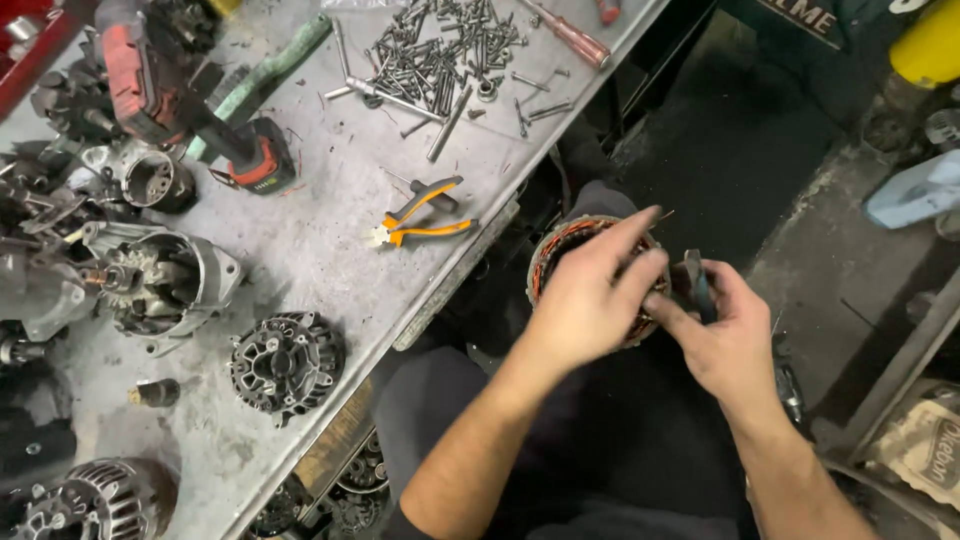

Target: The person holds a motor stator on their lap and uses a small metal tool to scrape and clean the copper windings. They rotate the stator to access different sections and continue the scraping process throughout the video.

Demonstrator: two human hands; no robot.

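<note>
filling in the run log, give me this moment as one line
left hand: on stator ring over lap | right hand: grips dark tool at ring | bench: orange pliers, bolts

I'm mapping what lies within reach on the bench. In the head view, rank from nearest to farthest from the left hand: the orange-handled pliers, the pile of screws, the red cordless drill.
From the left hand:
1. Orange-handled pliers, near the bench edge, up-left of it.
2. Pile of screws, at the bench's far end.
3. Red cordless drill, far left.

Copper-red windings seen in stator ring (560,240); pliers (420,215) orange-and-grey handled; drill (190,100) red and black (workbench (330,260) grey, stained).
</note>
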